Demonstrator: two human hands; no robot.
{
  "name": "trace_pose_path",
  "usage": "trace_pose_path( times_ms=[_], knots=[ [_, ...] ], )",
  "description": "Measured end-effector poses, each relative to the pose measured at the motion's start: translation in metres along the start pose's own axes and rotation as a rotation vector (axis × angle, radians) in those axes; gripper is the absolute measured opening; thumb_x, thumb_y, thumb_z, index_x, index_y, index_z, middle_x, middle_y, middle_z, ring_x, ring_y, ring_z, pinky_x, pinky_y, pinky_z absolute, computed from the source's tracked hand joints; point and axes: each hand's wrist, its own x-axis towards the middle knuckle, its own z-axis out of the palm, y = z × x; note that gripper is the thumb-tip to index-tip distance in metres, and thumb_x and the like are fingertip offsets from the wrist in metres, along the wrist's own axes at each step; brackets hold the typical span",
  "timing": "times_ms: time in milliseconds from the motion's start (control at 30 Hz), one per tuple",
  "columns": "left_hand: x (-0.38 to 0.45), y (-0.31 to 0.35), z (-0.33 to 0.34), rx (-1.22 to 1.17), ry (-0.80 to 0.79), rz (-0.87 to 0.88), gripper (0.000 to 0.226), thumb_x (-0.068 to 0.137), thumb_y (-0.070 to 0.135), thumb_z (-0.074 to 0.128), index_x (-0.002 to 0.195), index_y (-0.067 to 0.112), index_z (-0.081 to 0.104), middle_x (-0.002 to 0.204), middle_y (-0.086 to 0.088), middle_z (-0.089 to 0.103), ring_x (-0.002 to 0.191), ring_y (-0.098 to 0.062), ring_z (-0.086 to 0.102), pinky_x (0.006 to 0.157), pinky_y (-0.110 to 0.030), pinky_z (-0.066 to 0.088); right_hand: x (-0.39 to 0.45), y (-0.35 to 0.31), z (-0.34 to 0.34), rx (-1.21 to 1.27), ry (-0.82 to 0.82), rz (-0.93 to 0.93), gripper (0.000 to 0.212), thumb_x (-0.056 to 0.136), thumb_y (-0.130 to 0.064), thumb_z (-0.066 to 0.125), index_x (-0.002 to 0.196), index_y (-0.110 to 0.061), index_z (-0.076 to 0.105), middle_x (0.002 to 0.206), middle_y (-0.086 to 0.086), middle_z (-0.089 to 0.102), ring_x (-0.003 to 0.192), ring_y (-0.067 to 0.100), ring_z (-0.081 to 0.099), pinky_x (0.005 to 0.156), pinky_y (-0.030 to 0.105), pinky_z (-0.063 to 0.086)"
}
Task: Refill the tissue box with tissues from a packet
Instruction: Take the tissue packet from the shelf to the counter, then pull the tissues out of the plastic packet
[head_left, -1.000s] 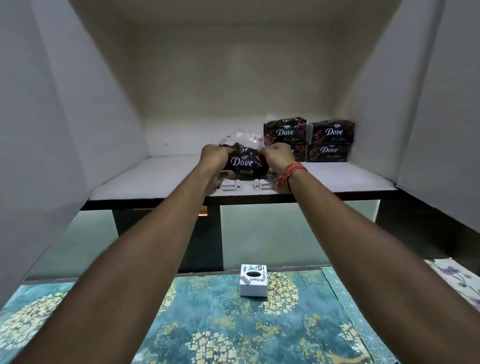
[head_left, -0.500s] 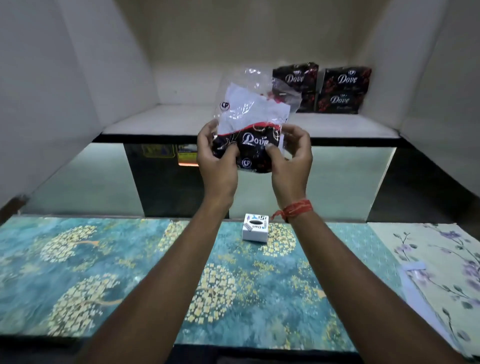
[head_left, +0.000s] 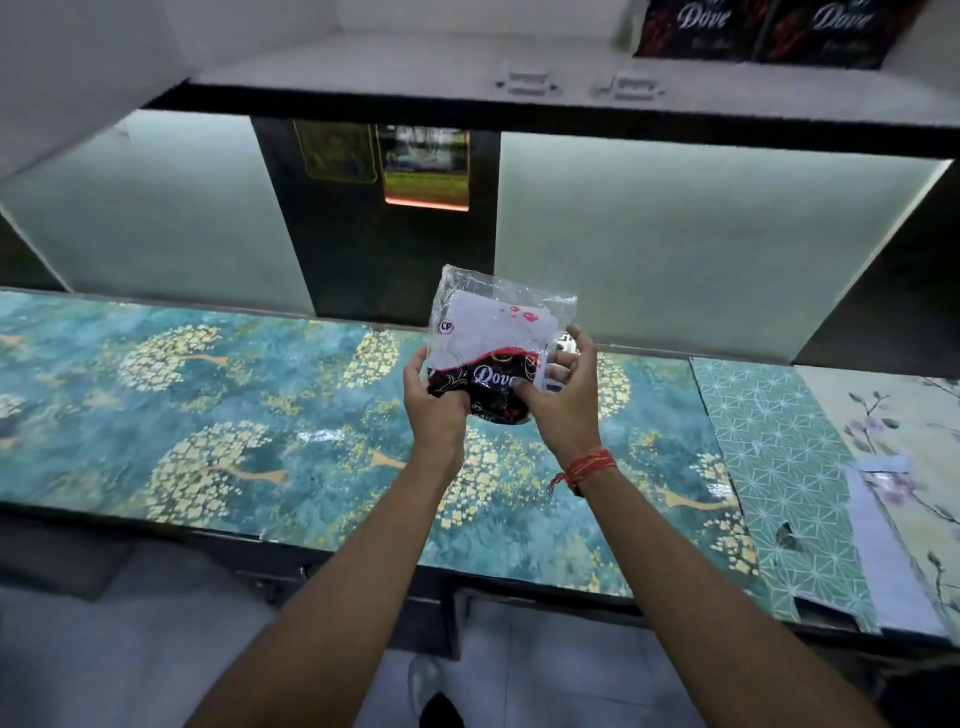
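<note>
An opened tissue packet (head_left: 491, 343), clear plastic at the top with white tissues inside and a dark "Dove" print at the bottom, is held upright above the counter. My left hand (head_left: 434, 402) grips its lower left side. My right hand (head_left: 563, 397), with a red thread on the wrist, grips its lower right side. The small white tissue box (head_left: 563, 345) is almost wholly hidden behind the packet and my right hand; only a sliver shows on the counter.
The counter (head_left: 208, 415) carries a teal mat with golden trees, then a green patterned mat (head_left: 779, 467) and a floral mat (head_left: 904, 441) to the right. Above, a white shelf (head_left: 395, 67) holds more Dove packets (head_left: 769, 28) and two small white fittings (head_left: 576, 83).
Both hands took the packet off the shelf and brought it down over the counter. The view tilted down; the tissue box is now hidden behind the packet.
</note>
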Motion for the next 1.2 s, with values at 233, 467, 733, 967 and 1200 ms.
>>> trace_pose_path(
  times_ms=[233,467,733,967,1200],
  knots=[
    [0.08,-0.056,-0.01,-0.174,0.072,-0.309,0.069,0.079,-0.023,0.042,0.14,0.01,0.04,0.093,-0.012,0.056,0.075,-0.017,0.054,0.063,-0.027,0.05,0.031,0.053,0.031,-0.069,0.016,0.083,0.091,0.074,-0.003,0.077,0.147,-0.018,0.026,0.104,0.003,0.056,0.091,0.012,0.061,0.066,0.015,0.054],
    [0.128,-0.09,-0.012,-0.233,-0.025,-0.668,0.024,0.083,0.007,0.049,0.106,0.007,0.054,0.1,-0.014,0.063,0.09,-0.031,0.061,0.075,-0.048,0.055,0.052,0.101,0.057,-0.123,0.048,0.261,0.093,0.074,-0.002,0.076,0.148,-0.023,0.023,0.105,-0.002,0.052,0.088,0.009,0.058,0.062,0.009,0.051],
    [0.183,-0.114,-0.014,-0.04,0.027,-0.542,0.052,0.075,-0.016,0.043,0.119,0.012,0.05,0.105,-0.014,0.06,0.092,-0.03,0.06,0.083,-0.05,0.055,0.082,0.128,0.049,-0.214,0.138,0.331,0.051,0.083,-0.028,0.072,0.128,-0.016,0.051,0.085,-0.005,0.06,0.077,0.003,0.057,0.069,0.017,0.05],
    [0.201,-0.112,-0.032,0.078,0.006,-0.462,0.05,0.075,-0.018,0.035,0.114,0.009,0.051,0.097,-0.008,0.058,0.087,-0.024,0.055,0.07,-0.038,0.05,0.152,0.125,0.047,-0.376,-0.022,0.134,0.015,0.088,-0.007,0.063,0.1,-0.006,0.073,0.094,0.007,0.072,0.081,0.01,0.064,0.078,0.013,0.055],
    [0.207,-0.121,-0.019,0.055,0.021,-0.502,0.043,0.072,-0.019,0.033,0.092,0.013,0.055,0.091,-0.009,0.057,0.092,-0.029,0.052,0.084,-0.047,0.046,0.179,0.132,0.057,-0.505,-0.308,0.299,0.017,0.087,-0.007,0.063,0.1,-0.005,0.073,0.097,0.009,0.073,0.088,0.017,0.065,0.091,0.037,0.056]
  ],
)
